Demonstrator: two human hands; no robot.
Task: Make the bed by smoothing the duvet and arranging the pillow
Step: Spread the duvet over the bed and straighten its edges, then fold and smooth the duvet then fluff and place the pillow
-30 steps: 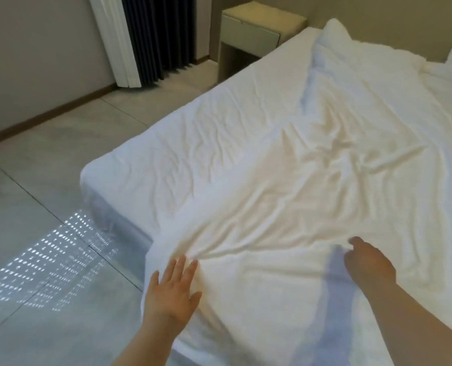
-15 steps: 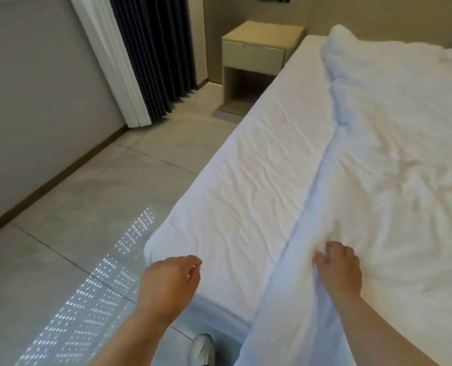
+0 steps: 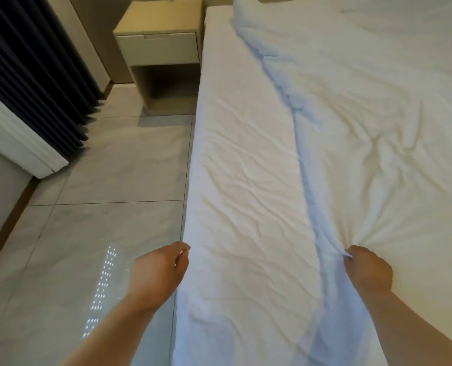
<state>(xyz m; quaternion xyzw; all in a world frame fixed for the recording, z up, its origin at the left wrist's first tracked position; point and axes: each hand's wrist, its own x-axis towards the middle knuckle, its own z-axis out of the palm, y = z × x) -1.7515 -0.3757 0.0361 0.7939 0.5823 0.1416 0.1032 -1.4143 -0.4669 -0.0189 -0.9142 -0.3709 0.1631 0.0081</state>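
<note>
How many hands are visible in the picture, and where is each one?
2. The left hand is above the floor, beside the bed, holding nothing. The right hand grips the duvet at its edge.

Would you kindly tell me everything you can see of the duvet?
The duvet is white, soft-looking cloth, puffy along its left edge and heavily creased. It lies spread over the sheet, with that edge running from near the person toward the far end and a wrinkled strip of sheet left bare beside it. The right hand grips a bunch of it near that edge, and creases fan out from the grip. The left hand is apart from it.
</note>
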